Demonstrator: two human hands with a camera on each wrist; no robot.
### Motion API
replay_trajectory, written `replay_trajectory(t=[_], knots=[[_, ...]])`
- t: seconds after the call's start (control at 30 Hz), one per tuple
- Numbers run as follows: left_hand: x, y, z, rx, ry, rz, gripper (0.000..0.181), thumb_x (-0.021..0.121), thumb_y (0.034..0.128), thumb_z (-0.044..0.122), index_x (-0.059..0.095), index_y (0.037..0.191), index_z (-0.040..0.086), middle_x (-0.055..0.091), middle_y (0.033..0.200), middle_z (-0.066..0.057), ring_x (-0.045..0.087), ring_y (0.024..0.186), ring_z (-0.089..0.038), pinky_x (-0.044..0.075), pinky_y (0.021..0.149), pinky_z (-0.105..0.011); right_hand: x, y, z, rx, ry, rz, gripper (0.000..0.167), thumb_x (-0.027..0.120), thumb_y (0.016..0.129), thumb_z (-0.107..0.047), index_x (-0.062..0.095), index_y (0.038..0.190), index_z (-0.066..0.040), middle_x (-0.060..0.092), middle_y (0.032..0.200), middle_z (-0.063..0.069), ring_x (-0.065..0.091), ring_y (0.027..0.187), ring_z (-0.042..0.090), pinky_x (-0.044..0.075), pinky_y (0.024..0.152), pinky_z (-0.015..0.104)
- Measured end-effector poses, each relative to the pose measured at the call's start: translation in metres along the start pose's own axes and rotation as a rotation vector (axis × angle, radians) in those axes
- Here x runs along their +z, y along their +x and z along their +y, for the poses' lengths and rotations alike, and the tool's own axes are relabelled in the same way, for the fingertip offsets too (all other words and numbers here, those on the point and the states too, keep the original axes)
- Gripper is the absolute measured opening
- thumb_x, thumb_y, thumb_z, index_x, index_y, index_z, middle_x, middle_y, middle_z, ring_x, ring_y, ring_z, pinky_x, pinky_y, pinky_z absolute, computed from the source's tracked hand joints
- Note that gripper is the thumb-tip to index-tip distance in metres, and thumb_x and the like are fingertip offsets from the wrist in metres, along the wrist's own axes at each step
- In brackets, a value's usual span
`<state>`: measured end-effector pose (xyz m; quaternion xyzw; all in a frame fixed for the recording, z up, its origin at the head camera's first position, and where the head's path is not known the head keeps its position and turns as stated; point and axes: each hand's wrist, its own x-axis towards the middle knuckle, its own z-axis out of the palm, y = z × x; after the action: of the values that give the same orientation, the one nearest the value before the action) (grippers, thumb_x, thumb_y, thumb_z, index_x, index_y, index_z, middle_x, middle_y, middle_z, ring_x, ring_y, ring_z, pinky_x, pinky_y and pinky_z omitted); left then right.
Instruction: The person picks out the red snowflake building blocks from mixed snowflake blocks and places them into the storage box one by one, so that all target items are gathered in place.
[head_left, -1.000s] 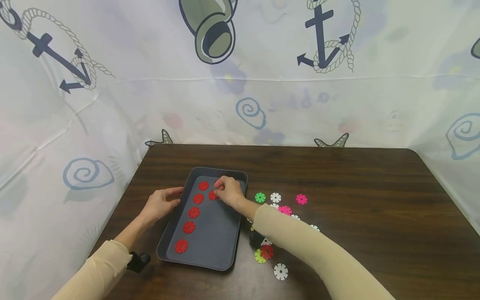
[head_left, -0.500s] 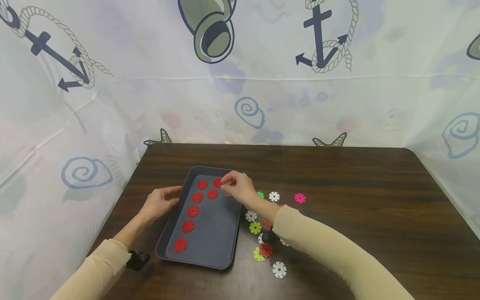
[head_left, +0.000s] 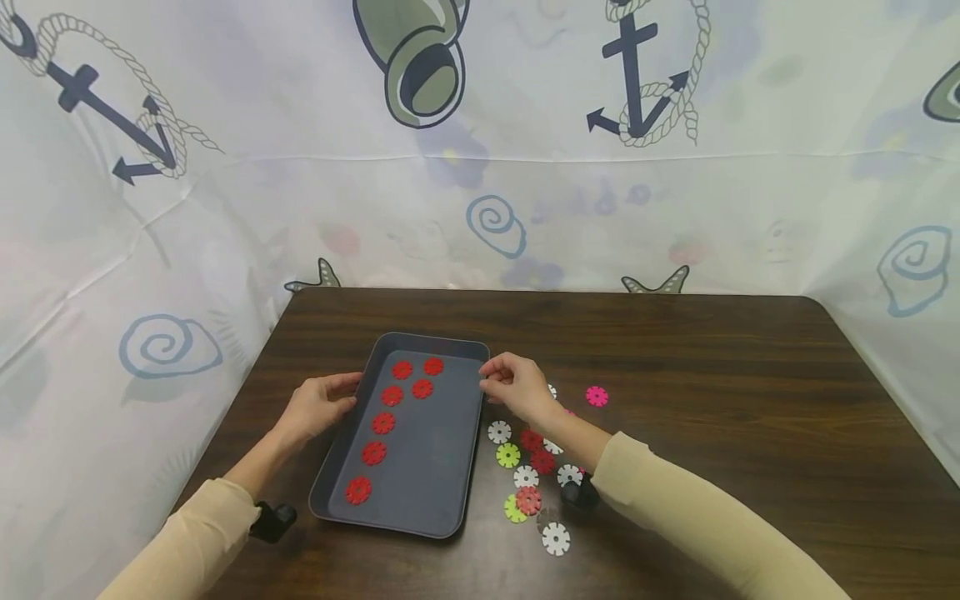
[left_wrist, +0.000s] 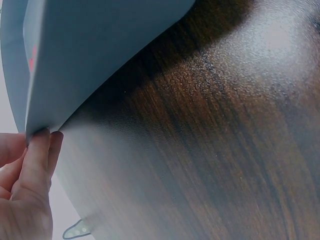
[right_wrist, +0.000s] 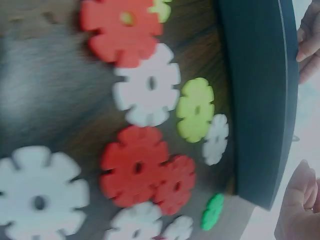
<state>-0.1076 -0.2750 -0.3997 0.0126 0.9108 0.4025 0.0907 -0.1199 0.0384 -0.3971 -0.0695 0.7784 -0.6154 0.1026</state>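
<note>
Left fingers: the left hand [head_left: 311,410] sets fairly straight fingertips against a grey rectangular raised-rim tray [head_left: 427,467].
Right fingers: the right hand [head_left: 521,390], thumb and index narrowly apart, nothing visible between them, is just beside the opposite rim.
Seven round notched red discs [head_left: 383,423]: inside the tray, between both hands' fingers.
Loose multicoloured notched discs [head_left: 557,538]: on the dark wood-grain table [head_left: 712,400], mostly nearer the person than the right fingers.
</note>
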Motion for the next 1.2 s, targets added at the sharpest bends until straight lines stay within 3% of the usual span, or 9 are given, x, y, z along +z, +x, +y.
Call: replay_trajectory(t=[0.17, 0.5, 0.77, 1.2], knots=[[0.0, -0.001, 0.0, 0.002, 0.0, -0.003, 0.044, 0.056, 0.0903, 0.003, 0.048, 0.132, -0.006, 0.053, 0.13, -0.026, 0.058, 0.111, -0.037, 0.056, 0.077, -0.036, -0.011, -0.009, 0.007, 0.02, -0.013, 0.034, 0.015, 0.064, 0.084, 0.002, 0.063, 0.099, 0.003, 0.061, 0.082, 0.009, 0.059, 0.071, 0.013, 0.056, 0.069, 0.029], [-0.001, -0.001, 0.0, 0.004, -0.006, -0.007, 0.044, 0.056, 0.0903, 0.003, 0.048, 0.133, -0.006, 0.052, 0.131, -0.027, 0.057, 0.111, -0.037, 0.056, 0.076, -0.035, -0.028, -0.024, 0.022, 0.077, -0.012, 0.031, 0.02, 0.063, 0.085, 0.003, 0.059, 0.104, 0.008, 0.059, 0.084, 0.01, 0.056, 0.072, 0.012, 0.057, 0.073, 0.034], [0.0, -0.001, 0.0, 0.011, -0.004, -0.004, 0.044, 0.056, 0.0901, 0.003, 0.047, 0.133, -0.007, 0.052, 0.13, -0.027, 0.058, 0.11, -0.038, 0.056, 0.077, -0.037, -0.035, -0.034, 0.03, 0.117, -0.05, 0.05, 0.018, 0.065, 0.085, 0.001, 0.061, 0.102, 0.004, 0.06, 0.085, 0.01, 0.056, 0.074, 0.015, 0.056, 0.071, 0.032], [0.0, -0.001, 0.0, 0.009, -0.005, -0.006, 0.044, 0.055, 0.0906, 0.002, 0.047, 0.133, -0.007, 0.052, 0.13, -0.028, 0.057, 0.111, -0.039, 0.056, 0.078, -0.038, -0.04, -0.043, 0.045, 0.004, -0.163, 0.006, 0.019, 0.068, 0.081, 0.0, 0.063, 0.099, 0.003, 0.06, 0.079, 0.007, 0.052, 0.069, 0.014, 0.049, 0.061, 0.021]])
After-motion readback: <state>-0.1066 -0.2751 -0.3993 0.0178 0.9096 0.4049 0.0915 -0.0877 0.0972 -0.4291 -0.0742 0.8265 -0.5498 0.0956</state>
